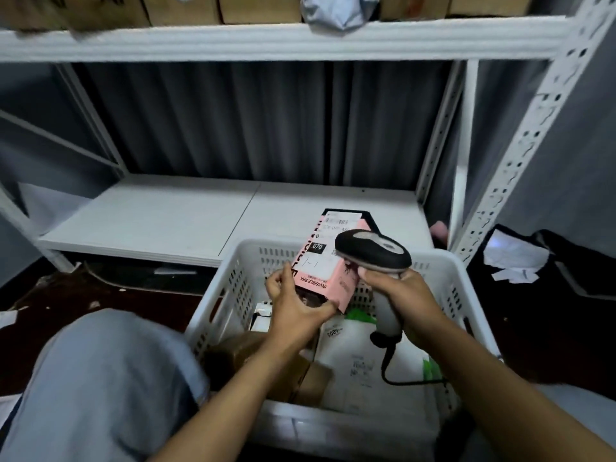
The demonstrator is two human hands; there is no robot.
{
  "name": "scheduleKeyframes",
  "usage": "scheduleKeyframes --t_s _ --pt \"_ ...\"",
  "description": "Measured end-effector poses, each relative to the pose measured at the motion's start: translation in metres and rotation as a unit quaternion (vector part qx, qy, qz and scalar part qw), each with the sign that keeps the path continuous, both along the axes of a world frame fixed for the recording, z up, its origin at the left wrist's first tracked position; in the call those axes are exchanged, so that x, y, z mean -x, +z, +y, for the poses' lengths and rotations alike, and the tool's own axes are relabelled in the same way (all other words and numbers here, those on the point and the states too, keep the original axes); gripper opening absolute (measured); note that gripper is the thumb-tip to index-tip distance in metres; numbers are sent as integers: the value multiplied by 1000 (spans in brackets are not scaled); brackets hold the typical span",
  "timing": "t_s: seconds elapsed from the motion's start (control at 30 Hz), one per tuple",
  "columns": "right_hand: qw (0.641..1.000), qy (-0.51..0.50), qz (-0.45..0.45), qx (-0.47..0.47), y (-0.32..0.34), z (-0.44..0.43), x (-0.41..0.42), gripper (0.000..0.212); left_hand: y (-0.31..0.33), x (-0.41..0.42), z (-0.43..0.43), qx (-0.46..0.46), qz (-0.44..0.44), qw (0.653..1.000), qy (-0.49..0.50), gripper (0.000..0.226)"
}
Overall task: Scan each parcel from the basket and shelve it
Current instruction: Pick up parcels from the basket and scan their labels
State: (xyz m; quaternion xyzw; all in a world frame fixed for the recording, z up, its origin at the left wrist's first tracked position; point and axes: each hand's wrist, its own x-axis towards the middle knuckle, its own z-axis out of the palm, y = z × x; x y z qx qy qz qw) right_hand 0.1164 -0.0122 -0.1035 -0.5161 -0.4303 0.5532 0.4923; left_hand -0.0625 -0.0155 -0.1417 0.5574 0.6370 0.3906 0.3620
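Left hand [293,308]: the forearm reaches forward over the basket. Fingers and thumb curl round the near end of a pink box [328,261], holding it tilted up.
Right hand [396,291]: just right of the left one, wrapped tight round the handle of the scanner [373,251], whose black head sits over the box's label.
Below the hands: a white basket [233,288] holding a brown box [243,353] and a white bag [360,361].
Beyond the hands: a low white shelf [150,221].
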Motion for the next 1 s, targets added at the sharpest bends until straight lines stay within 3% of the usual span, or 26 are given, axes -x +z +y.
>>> scheduleKeyframes --t_s 0.13,0.2,0.37,0.43,0.57,0.67,0.73,0.83,1.0 --pt "993 5 117 -17 -3 -17 9 45 5 3 -16 -28 3 999 -29 119" --pt "987 12 158 -14 -6 -21 16 47 9 4 -21 -24 -7 999 -24 112" --pt "984 22 179 9 -9 -22 15 44 8 17 -15 -17 -89 996 15 44" --pt "985 35 170 11 -10 -20 14 43 5 26 -13 21 -119 993 1 31" --pt "989 61 136 23 -11 -16 10 41 -2 36 -10 111 -175 977 -49 60" --pt "991 57 113 47 -11 -11 7 26 -3 41 -8 134 -217 966 -54 52" --pt "996 41 63 58 -8 -10 5 20 -5 44 -6 142 -226 963 -43 60" --pt "998 11 -1 60 0 -12 3 18 -13 45 -3 121 -188 974 21 89" --pt "995 43 -67 67 12 -14 -4 19 -20 49 -8 75 -161 979 95 100"
